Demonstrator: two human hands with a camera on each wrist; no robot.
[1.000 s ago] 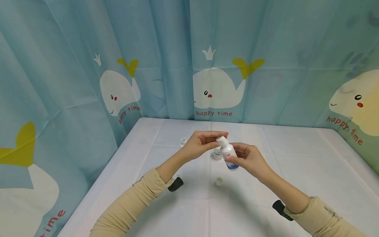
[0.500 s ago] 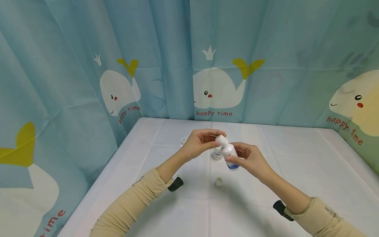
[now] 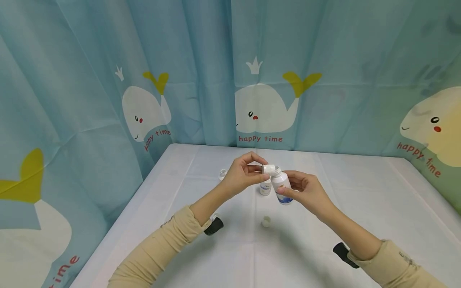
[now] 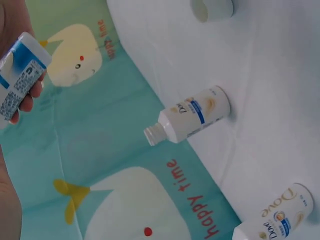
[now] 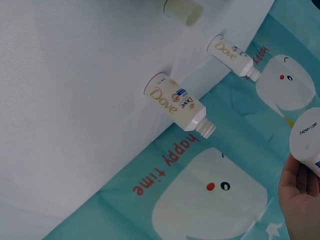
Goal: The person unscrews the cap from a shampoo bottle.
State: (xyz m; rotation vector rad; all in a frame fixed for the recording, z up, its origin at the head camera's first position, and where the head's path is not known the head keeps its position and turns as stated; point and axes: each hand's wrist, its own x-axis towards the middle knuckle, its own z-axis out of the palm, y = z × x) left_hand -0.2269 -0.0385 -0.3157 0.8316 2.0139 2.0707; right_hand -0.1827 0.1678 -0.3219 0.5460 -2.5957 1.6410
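My left hand pinches a white bottle cap, turned on its side right at the mouth of a small white bottle. That bottle has a blue band low on its label, and its threaded neck shows bare. Fingers and thumb of my right hand grip it round the body, slightly tilted above the table. In the left wrist view the held bottle's lower end appears at the left edge. The right wrist view catches its round base.
Behind the held bottle stands an uncapped Dove bottle. Another uncapped bottle stands farther left, partly behind my left hand. A loose pale cap lies on the white table nearer me. A whale-print curtain closes off the back and sides.
The cap has come off the held bottle's neck and tipped sideways toward the left in my left hand. The right hand's bottle has become a little more upright.
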